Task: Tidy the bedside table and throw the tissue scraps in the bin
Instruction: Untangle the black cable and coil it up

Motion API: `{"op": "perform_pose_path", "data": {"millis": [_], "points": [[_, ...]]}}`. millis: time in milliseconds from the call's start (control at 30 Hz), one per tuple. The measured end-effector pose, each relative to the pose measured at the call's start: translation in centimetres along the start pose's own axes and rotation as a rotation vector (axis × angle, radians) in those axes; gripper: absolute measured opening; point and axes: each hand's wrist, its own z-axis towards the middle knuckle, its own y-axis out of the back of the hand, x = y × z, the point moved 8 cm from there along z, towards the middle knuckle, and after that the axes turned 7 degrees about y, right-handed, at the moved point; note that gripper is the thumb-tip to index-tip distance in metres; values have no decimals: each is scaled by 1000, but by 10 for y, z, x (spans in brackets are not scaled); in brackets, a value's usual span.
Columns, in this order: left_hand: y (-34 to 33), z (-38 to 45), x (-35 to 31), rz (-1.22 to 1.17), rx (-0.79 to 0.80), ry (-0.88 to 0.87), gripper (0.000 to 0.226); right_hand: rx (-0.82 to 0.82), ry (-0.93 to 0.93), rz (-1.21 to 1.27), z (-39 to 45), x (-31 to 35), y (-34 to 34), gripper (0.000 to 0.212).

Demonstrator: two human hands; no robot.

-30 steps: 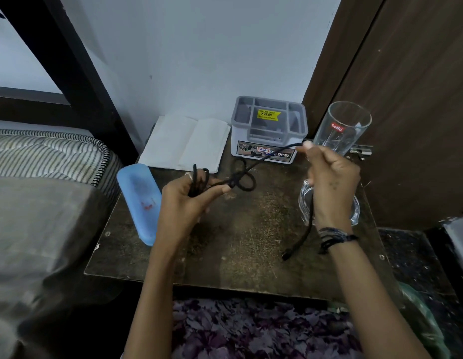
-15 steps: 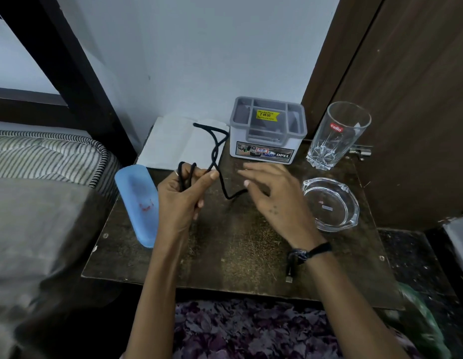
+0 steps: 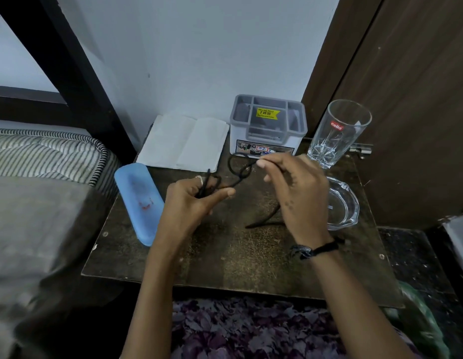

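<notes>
Above the dark wooden bedside table [image 3: 225, 260] — thin black cable [image 3: 240, 174] strung between my hands: left hand [image 3: 196, 200] clamps the coils, right hand [image 3: 292, 185] pinches the run, loose tail trailing tableward under my right.

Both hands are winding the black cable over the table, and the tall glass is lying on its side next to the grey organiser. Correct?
Not quite. In the head view the glass stands upright, right of the organiser. The rest holds: the left hand and right hand both hold the cable over the table.
</notes>
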Motion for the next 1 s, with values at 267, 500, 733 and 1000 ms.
{"op": "perform_pose_path", "data": {"millis": [267,500,733,1000], "points": [[-27,-18,-18,-196,507,24,17,191,-128,193,-3,-27,-12,15],[-24,-5,-9,-474,288,118,33,522,-101,266,-18,-12,-45,18],[-19,1,13,-566,14,313,35,701,-224,337,-32,-2,-74,18],[4,1,24,-453,-254,316,41,701,-348,809,-31,12,-74,12]]}}
